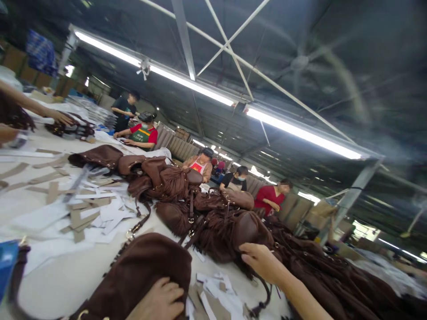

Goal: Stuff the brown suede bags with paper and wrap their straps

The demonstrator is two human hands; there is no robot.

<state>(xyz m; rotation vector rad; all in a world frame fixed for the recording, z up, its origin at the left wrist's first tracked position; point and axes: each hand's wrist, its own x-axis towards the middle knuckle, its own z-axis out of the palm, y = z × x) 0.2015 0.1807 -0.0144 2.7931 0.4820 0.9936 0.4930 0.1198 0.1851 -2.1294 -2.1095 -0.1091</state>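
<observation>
A dark brown handbag [143, 262] with gold-coloured hardware lies on the table in front of me. My left hand [162, 300] rests on its side, fingers lying over the surface. Beyond it is a pile of similar bags, among them a fringed bag [216, 233]. My right hand [262, 262] is at the near side of that pile, beside the fringed bag's rounded end, with fingers slightly bent and nothing seen in them. A bag strap [263, 295] hangs below the right hand.
Paper and grey card strips [88, 209] are scattered over the white table [53, 280]. More brown bags [333, 271] are heaped on the right. A blue object [8, 266] stands at the left edge. Another person's hand [60, 116] touches bags at far left; several people work behind.
</observation>
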